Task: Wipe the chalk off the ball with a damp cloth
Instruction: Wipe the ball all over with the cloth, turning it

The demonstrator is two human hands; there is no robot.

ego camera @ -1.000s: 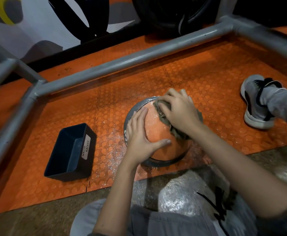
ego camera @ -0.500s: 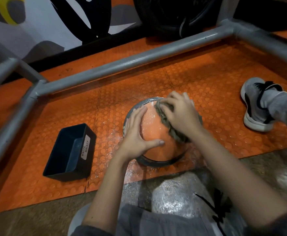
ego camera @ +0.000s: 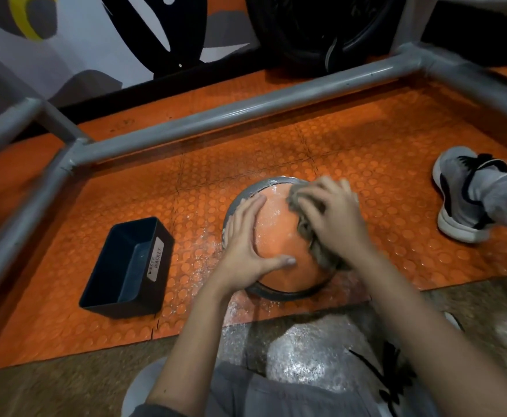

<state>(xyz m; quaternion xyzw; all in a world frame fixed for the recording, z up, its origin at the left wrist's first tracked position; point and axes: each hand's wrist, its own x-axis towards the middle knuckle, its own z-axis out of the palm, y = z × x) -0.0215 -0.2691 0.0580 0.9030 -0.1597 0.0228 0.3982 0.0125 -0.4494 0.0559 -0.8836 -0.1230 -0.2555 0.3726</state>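
**Cloth on the ball, both hands at work**

The orange ball (ego camera: pixel 276 236) sits on the studded orange floor mat (ego camera: pixel 366 152), close to the mat's near edge and a little right of its middle. A grey band shows round the ball's far and near sides, and white chalk speckles its top.

The left hand (ego camera: pixel 243 239) lies flat on the ball's left side, with its fingers straight and spread and its thumb stretched across the near face. The right hand (ego camera: pixel 333 218) is on the ball's far right side. Its fingers are curled over a bunched grey-brown cloth (ego camera: pixel 303 227) and press it against the ball. This hand is somewhat blurred.

Chalk dust (ego camera: pixel 213 236) is scattered on the mat just left of the ball, and more lies on the bare floor (ego camera: pixel 300 350) beyond the mat's near edge.

A dark rectangular bin (ego camera: pixel 126 266) stands on the mat well left of the ball, near the near edge, with its open top up. A white label (ego camera: pixel 155 260) on its rim reads "WASTE BASKET".

A grey metal pipe frame (ego camera: pixel 246 106) crosses above the mat's far and left sides. At the mat's right edge rests a grey and black shoe (ego camera: pixel 460 194), well apart from the ball. A black tyre (ego camera: pixel 321 31) stands past the far edge.
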